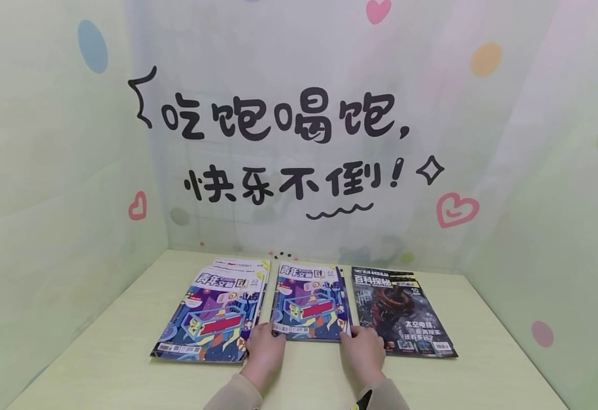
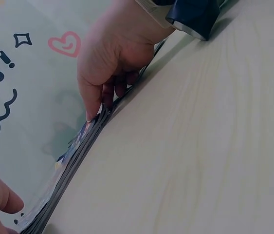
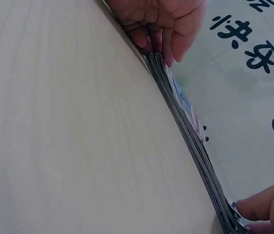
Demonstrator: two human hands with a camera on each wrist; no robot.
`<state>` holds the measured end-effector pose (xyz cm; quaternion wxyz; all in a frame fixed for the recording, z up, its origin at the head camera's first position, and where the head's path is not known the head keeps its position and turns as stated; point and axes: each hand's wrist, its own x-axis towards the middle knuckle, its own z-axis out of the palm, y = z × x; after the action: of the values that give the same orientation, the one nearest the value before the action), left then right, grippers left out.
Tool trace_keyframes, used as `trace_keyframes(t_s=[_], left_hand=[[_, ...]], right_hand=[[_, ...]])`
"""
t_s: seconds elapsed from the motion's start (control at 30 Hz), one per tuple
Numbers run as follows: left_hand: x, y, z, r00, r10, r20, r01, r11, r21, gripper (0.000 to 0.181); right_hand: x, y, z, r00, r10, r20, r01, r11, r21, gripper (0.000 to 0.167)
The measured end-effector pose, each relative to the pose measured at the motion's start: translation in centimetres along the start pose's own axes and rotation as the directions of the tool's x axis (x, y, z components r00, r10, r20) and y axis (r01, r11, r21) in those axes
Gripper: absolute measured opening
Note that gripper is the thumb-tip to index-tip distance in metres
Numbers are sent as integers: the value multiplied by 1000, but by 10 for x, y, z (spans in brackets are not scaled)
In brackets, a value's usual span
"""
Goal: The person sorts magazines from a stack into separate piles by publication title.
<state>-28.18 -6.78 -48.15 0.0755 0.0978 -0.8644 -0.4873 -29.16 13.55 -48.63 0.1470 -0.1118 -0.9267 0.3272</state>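
A stack of magazines [image 1: 309,302] with a purple-blue illustrated cover lies in the middle of the table. My left hand [image 1: 265,350] pinches its front left corner, thumb on the top cover. At the front right corner, my right hand [image 1: 364,350] grips the same stack in a similar way. From the left wrist view, the layered page edges of the magazines [image 2: 73,156] run between both hands. The right wrist view also shows these edges [image 3: 190,131], with the left hand [image 3: 161,24] at the far end and the right thumb [image 3: 258,202] on the near corner.
To the left lies another magazine stack [image 1: 211,319] with the same cover, slightly fanned at the back. Dark-covered magazines [image 1: 401,319] overlap on the right, close to my right hand. Behind the pale wooden table [image 1: 99,353] stands a printed wall [image 1: 299,228], with side walls left and right.
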Motion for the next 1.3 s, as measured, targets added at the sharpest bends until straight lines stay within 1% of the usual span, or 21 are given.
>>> trace_keyframes(t_s=[0.03,0.17,0.27,0.3,0.37,0.43,0.53,0.67,0.8,0.9,1.07,1.13,1.23,1.3], left_hand=[[0,0,0,1000,-5,0,5,1000,-7,51],[1,0,-1,1000,11,-3,-11,999,-41,47],[3,1,-2,999,29,13,-27,993,-114,44],[4,1,-2,999,22,28,-17,988,-155,44],[6,2,-1,998,7,57,6,972,-235,43],[8,3,0,998,-12,69,32,953,-303,43],[12,3,2,994,-56,92,85,929,-360,45],[16,2,5,989,-80,124,125,899,-419,50],[19,0,6,985,-79,155,146,863,-483,50],[19,-1,7,982,-82,168,159,844,-512,51],[18,-3,6,982,-77,175,166,798,-579,53],[16,-3,5,982,-67,175,160,783,-601,54],[13,-3,3,980,-61,188,167,762,-625,53],[11,-4,1,978,-70,198,182,754,-631,53]], right_hand=[[0,0,0,1000,-2,-2,2,1000,3,34],[0,-2,-1,1000,9,1,-9,1000,27,35],[0,-5,-2,1000,16,8,-17,997,76,34],[0,-5,-2,1000,16,13,-17,995,97,34],[0,-6,-2,1000,13,20,-15,990,141,33],[1,-7,-2,1000,11,23,-15,985,175,32],[1,-7,-1,1000,5,24,-10,983,186,31],[1,-6,0,1000,0,27,-5,982,187,32],[2,-6,0,1000,-6,30,0,977,214,32],[1,-7,-1,999,-20,38,10,969,246,31],[0,-8,-5,998,-31,56,14,960,280,32],[0,-7,-6,997,-18,70,-3,955,297,32],[-1,-5,-5,996,20,84,-47,942,331,33],[-3,-5,-5,994,49,102,-85,922,377,34]])
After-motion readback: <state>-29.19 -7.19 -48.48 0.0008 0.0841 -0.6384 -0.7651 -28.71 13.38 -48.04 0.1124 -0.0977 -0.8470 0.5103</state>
